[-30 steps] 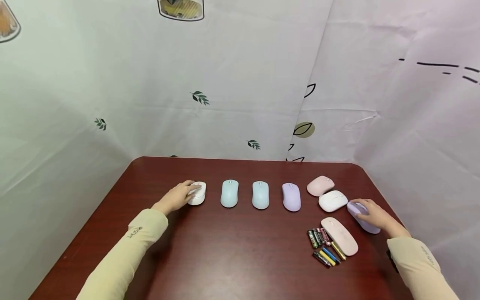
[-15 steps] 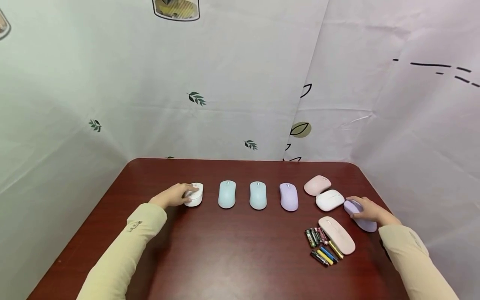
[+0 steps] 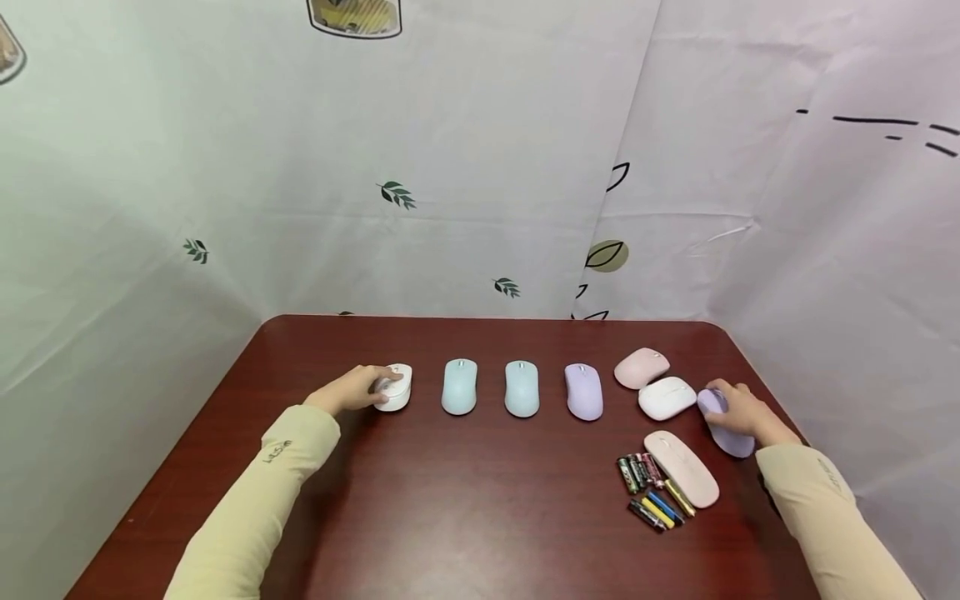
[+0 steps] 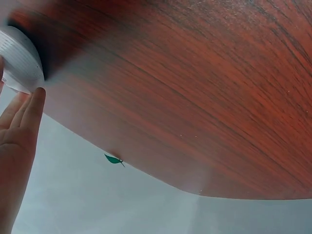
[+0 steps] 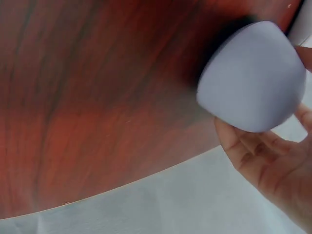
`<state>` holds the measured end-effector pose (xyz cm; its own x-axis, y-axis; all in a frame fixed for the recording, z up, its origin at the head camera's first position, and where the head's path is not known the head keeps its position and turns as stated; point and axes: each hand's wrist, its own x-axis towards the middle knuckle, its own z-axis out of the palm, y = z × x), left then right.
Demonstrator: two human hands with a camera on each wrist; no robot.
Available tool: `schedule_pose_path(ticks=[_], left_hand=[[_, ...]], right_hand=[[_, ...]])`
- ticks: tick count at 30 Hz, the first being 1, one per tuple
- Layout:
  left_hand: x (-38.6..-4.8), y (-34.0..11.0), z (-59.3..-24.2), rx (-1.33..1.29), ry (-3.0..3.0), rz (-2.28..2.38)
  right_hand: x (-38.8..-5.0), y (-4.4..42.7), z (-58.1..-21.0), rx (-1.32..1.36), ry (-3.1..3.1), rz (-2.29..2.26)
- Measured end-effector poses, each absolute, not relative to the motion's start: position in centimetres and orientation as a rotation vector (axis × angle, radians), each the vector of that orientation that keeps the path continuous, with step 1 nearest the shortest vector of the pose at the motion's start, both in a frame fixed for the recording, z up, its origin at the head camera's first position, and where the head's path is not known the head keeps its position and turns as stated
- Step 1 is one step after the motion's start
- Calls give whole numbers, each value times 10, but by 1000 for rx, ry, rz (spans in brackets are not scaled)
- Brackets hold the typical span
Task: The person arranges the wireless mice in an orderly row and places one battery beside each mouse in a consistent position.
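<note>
At the left end of a row of mice, my left hand (image 3: 352, 390) grips a white mouse (image 3: 395, 389) by its sides, thumb nearer me. The left wrist view shows the fingers of that hand (image 4: 22, 122) against the edge of the white mouse (image 4: 19, 61). On the right, my right hand (image 3: 742, 412) holds a purple mouse (image 3: 731, 439) between thumb and fingers. In the right wrist view the purple mouse (image 5: 253, 78) hides part of the right hand (image 5: 273, 161). A white mouse (image 3: 667, 398) lies just left of it.
Two light blue mice (image 3: 459, 387) (image 3: 521, 389) and another purple mouse (image 3: 583, 392) stand in a row. A pink mouse (image 3: 641, 368) is at the back right. Nearer me lie a long pink mouse (image 3: 682, 469) and several batteries (image 3: 651, 492). Fabric walls (image 3: 450, 125) surround the brown table (image 3: 450, 517).
My right hand and the purple mouse have shifted slightly, and the mouse's angle has turned a little more upright. My left hand stays at the white mouse. The head view has swayed slightly.
</note>
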<state>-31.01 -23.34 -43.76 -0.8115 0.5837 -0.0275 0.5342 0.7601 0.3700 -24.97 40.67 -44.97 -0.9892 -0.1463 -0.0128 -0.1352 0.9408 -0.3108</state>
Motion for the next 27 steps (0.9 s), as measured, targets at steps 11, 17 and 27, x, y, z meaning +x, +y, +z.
schedule_pose_path(ticks=[11,17,27], left_hand=[[-307,-234,-432,891,2809,563],[-308,-235,-437,899,2824,523],[-310,-232,-434,913,2828,564]], right_hand=[[-247,356,-416,-14,3220,-474],[-248,332,-406,-24,3219,-536],[-252,286,-396,-141,3252,-737]])
